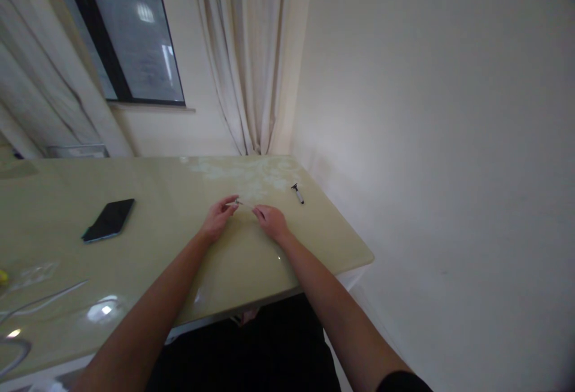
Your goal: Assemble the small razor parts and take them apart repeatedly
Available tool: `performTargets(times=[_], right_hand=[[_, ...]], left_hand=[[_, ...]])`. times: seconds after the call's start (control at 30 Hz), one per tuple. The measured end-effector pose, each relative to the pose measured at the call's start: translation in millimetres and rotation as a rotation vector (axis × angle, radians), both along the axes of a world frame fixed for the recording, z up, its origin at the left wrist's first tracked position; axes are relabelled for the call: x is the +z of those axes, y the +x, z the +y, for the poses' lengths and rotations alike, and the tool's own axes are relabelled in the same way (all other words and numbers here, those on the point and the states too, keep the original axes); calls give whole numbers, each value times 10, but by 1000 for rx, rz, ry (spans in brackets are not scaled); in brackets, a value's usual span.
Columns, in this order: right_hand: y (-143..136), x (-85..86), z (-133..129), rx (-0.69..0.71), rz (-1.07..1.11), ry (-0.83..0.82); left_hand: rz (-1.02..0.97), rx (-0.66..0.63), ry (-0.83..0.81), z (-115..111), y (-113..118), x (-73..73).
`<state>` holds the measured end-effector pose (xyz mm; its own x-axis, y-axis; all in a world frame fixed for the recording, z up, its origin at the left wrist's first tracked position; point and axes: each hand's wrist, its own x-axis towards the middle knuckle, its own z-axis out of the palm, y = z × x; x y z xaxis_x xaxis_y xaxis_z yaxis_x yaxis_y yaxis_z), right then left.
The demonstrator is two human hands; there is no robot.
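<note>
Since I'm running this from far off through one head camera, I'm squinting hard at a thin pale thing [246, 203] that's bridging the two hands. Fingers are covering both of its ends, so I'm not managing to tell what it is; a tiny darker bit is showing near the left fingertips, too small to read. Down at the left edge, a grey cable [63, 292] is running out of frame, a yellow thing [3, 276] is getting cut off, and a clear packet [36, 273] is nearly melting into the glossy tabletop [157, 200].

As for position, the thin thing is sitting right between my two grips, just over the far half of the tabletop. My left grip [218, 218] is pinching one end between thumb and fingers, and my right grip [272, 221] is closing around the other end, knuckles mostly up, so its fingertips are partly hiding. A razor-like tool [299, 195] is lying near the right grip, on its outer side, not touching. Well off to the left, a flat black item [110, 218] is resting on the tabletop.
</note>
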<state>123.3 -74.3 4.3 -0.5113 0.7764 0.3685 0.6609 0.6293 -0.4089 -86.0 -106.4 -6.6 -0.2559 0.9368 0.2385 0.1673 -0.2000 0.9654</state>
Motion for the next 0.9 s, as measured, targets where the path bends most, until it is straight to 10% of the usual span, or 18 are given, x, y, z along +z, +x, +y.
performTargets(times=[0.9], right_hand=[[22,15,-63,55,28,6]], left_hand=[[-10,-12,8,-16,36,65]])
